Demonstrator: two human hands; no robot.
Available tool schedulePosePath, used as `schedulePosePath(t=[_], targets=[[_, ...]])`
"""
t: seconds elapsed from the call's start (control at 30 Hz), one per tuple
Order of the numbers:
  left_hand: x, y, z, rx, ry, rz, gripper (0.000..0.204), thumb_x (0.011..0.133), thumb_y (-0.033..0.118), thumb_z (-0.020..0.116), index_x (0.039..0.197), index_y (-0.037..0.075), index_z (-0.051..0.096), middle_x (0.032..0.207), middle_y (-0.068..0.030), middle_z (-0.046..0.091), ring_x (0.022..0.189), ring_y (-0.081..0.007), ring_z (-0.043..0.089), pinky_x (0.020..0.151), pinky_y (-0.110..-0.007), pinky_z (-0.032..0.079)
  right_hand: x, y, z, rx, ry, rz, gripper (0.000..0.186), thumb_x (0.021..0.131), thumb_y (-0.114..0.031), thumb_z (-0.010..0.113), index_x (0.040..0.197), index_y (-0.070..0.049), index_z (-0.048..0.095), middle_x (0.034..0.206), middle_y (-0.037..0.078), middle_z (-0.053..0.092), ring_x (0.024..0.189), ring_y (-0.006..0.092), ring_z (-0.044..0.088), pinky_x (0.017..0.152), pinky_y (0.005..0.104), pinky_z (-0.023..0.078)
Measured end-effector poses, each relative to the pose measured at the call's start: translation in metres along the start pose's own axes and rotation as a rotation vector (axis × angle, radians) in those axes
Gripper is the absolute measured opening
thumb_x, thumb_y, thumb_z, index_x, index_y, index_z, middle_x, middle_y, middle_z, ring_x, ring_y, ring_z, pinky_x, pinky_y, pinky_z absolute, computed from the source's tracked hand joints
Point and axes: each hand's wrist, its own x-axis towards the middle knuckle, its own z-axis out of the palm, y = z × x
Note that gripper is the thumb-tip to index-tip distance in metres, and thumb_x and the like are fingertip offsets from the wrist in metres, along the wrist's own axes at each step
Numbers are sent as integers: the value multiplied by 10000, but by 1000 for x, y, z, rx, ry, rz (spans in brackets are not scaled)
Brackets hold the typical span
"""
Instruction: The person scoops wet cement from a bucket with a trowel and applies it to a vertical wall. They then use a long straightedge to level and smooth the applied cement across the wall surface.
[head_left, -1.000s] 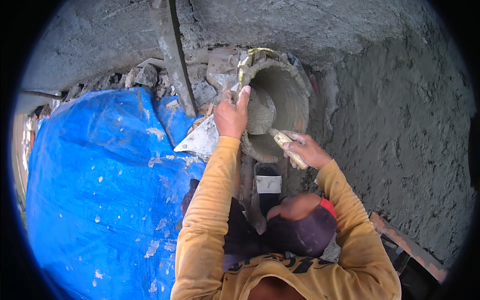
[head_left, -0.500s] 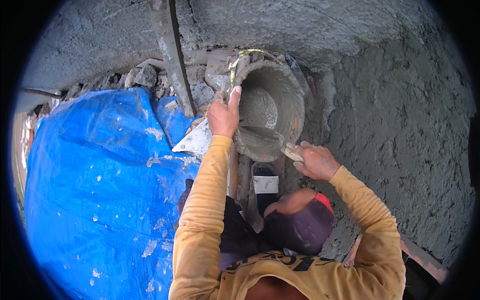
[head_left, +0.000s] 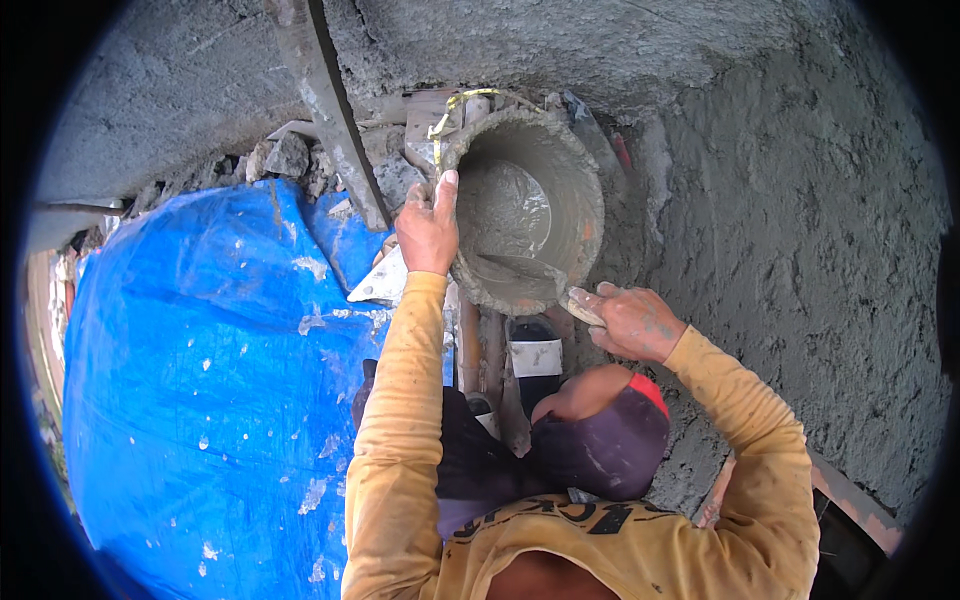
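Note:
My left hand (head_left: 428, 232) grips the left rim of a mortar-crusted bucket (head_left: 582, 190), which is tilted so its inside faces me. Wet grey mortar (head_left: 505, 205) lies in the bottom. My right hand (head_left: 638, 326) is closed on the light handle of a trowel (head_left: 581, 304); its mortar-covered blade (head_left: 510, 275) is inside the bucket along the near side. A yellowish strap (head_left: 440, 128) shows at the bucket's upper left.
A blue tarp (head_left: 210, 380) covers the left, with rubble (head_left: 288, 155) behind it and a leaning plank (head_left: 330, 120). A wet plastered surface (head_left: 800, 250) fills the right. My knees and sandal (head_left: 535, 356) are below the bucket.
The bucket and my left hand have shifted leftward. My right hand has moved rightward, and the trowel blade has come from the bucket's middle to its near side.

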Motion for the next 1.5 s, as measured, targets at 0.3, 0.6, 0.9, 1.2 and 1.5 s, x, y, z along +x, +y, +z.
schedulePosePath(t=[0.3,0.6,0.9,1.2,1.5], targets=[[-3,5,0,13,14,44,520,850,455,600,785,-59,558,679,-284,568,683,-448,559,638,-441,439,-2,39,-28,14,105,85,559,764,-211,634,1286,-82,482,1016,172,585,929,368,575,809,439,457],[-2,-5,-1,-24,4,34,512,862,453,591,810,-56,574,663,-229,572,626,-349,552,641,-403,443,16,16,-13,-8,6,-69,533,767,-243,624,1262,-84,505,986,172,579,863,361,596,773,440,471],[-2,-2,-3,43,-30,-12,519,865,459,581,803,-56,572,663,-236,574,623,-351,549,636,-406,441,0,30,-12,1,-13,0,539,763,-237,619,1274,-108,508,1004,154,578,926,341,583,790,431,468],[-1,-3,-4,34,-14,3,538,857,462,583,785,-70,550,682,-296,560,683,-453,544,642,-443,436,22,36,-6,4,59,-4,488,769,-222,608,1232,-86,535,988,157,606,923,338,596,799,434,475],[-1,-8,-6,-13,-13,27,509,861,448,587,792,-55,562,688,-285,565,667,-440,538,637,-432,437,21,42,-2,54,94,-19,531,757,-242,597,1263,-100,524,962,176,628,938,338,598,823,435,471]])
